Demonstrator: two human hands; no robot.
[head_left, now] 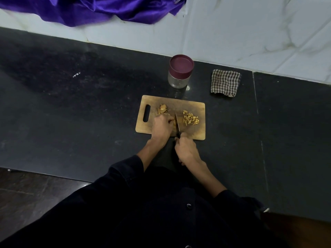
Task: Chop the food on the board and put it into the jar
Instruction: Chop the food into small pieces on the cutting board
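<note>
A wooden cutting board (195,106) lies on the dark counter. My left hand (162,127) holds a yellowish piece of food down on the board, fingers curled over it so it is mostly hidden. My right hand (186,148) grips the handle of a knife (177,123), whose blade stands just right of my left fingers. A pile of chopped pieces (190,118) lies on the board's right side. An uncut chunk (162,109) sits near the board's far edge. The glass jar (180,72), with a maroon lid on it, stands behind the board.
A folded checked cloth (225,82) lies to the right of the jar. A white tiled wall (250,33) rises behind the black counter (71,113), with purple fabric (93,9) draped at the top left. The counter's front edge runs at the lower left.
</note>
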